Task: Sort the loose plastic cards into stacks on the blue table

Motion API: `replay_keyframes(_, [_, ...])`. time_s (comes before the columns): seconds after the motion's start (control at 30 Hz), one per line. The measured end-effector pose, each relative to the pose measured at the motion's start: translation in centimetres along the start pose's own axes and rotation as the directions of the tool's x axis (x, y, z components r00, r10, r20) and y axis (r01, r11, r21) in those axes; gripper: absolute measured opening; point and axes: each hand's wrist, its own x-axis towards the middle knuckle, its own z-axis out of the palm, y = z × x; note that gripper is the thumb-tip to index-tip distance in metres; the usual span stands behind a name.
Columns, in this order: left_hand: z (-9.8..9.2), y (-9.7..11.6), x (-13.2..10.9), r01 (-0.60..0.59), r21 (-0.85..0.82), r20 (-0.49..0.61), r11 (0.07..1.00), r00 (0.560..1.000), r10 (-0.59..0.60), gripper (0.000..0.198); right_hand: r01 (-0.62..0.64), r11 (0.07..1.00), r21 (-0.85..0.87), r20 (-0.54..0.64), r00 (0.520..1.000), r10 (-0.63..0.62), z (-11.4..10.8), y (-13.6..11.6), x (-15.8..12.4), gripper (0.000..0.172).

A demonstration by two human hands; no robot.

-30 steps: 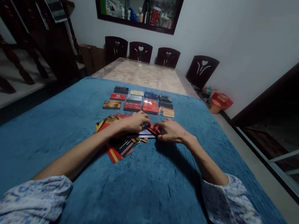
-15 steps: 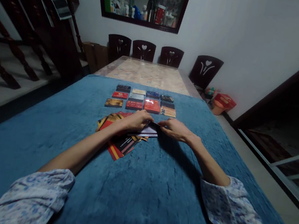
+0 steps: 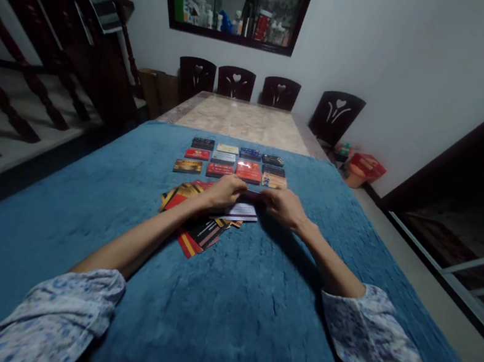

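Note:
A dark card (image 3: 252,197) is held up between my two hands, above a heap of loose cards. My left hand (image 3: 227,192) is closed on its left end, and my right hand (image 3: 283,206) pinches its right end. Below them a white card (image 3: 242,211) lies on the heap's right side. Red, gold and black cards (image 3: 207,232) fan out beneath my left forearm, which hides part of them. Beyond my hands, neat card stacks stand in rows; among them are a gold stack (image 3: 188,166) and a bright red stack (image 3: 249,171).
A blue cloth (image 3: 218,314) covers the near part of the table, with the patterned tabletop (image 3: 246,120) showing behind it. Several dark chairs (image 3: 235,83) stand along the far end. To the right on the floor is a red and orange bin (image 3: 358,171).
The dark card has turned from nearly edge-on to showing more of its face, and my right hand's fingers have curled in more. The whole view has shifted slightly.

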Motion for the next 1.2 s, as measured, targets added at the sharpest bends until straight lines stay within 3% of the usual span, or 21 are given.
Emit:
replay_keyframes(0.2, [0.1,0.1,-0.1,0.054,-0.013,-0.027,0.998,0.998,-0.054,0.031,-0.060,0.997,0.039,-0.132,0.989,0.064,1.8,0.1,0.2,0.044])
replay_keyframes(0.37, [0.1,0.6,-0.3,0.087,-0.003,-0.054,0.996,0.995,-0.087,0.044,-0.060,0.998,0.022,-0.170,0.983,0.063,2.6,-0.2,-0.1,0.042])
replay_keyframes(0.57, [0.3,1.2,-0.4,0.152,0.087,-0.025,0.985,0.988,-0.150,0.046,-0.113,0.994,-0.003,-0.198,0.974,0.110,3.3,-0.4,-0.5,0.040])
replay_keyframes(0.77, [0.3,1.7,-0.5,0.190,0.172,-0.003,0.967,0.981,-0.192,0.049,-0.101,0.995,0.025,-0.316,0.943,0.104,4.7,-0.2,-0.3,0.039])
replay_keyframes(1.2, [0.9,0.8,-0.3,0.151,0.040,-0.008,0.988,0.989,-0.151,0.049,-0.022,0.998,0.058,-0.375,0.926,0.042,5.9,0.8,0.3,0.050])
